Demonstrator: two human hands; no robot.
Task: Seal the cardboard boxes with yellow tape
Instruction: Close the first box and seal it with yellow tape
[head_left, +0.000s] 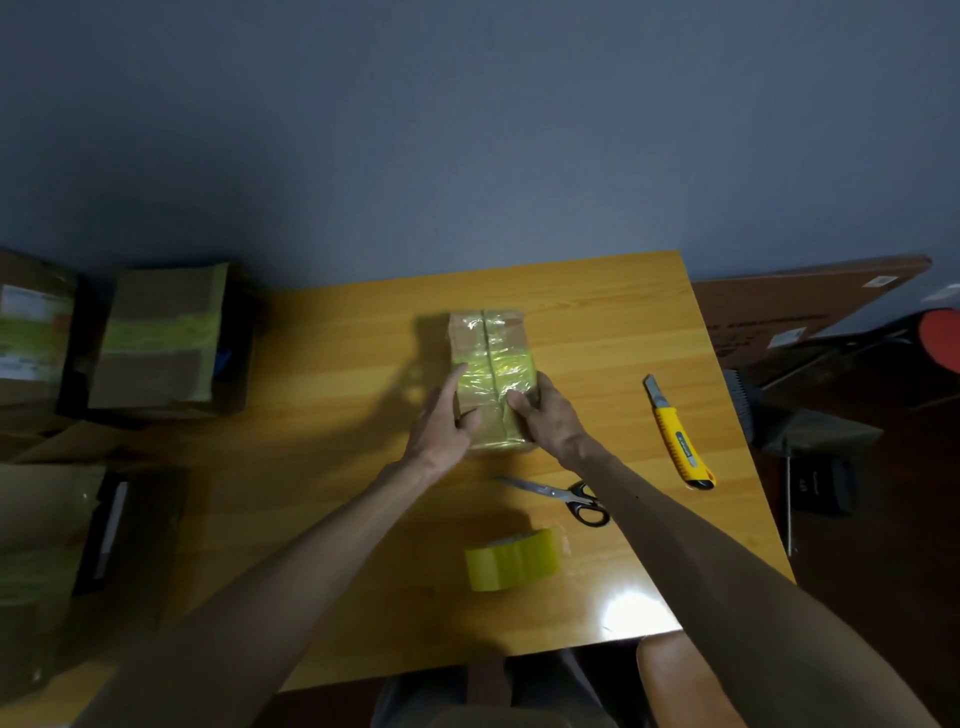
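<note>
The small cardboard box (488, 332) stands in the middle of the wooden table (363, 467), directly in front of the person, so both hands can reach it with the arms half stretched. A strip of yellow tape (506, 366) lies across its top, over the seam between the flaps, and it looks wrinkled and shiny. I judge that the person is rubbing the strip down so that it sticks well.

The right hand (545, 415) holds the box from its right side. Its thumb lies on the top near the seam and the other fingers curl around the edge, which probably keeps the box from sliding. The left hand (441, 421) rests on the left part of the top, with the index finger straight and pressing on the tape; its other fingers I cannot see well. Both forearms come from below and meet at the box.

The roll of tape (511, 558), the scissors (566, 496) and the yellow knife (675, 431) lie near, within easy reach. Other boxes (156, 343), already taped, stand at the left.
</note>
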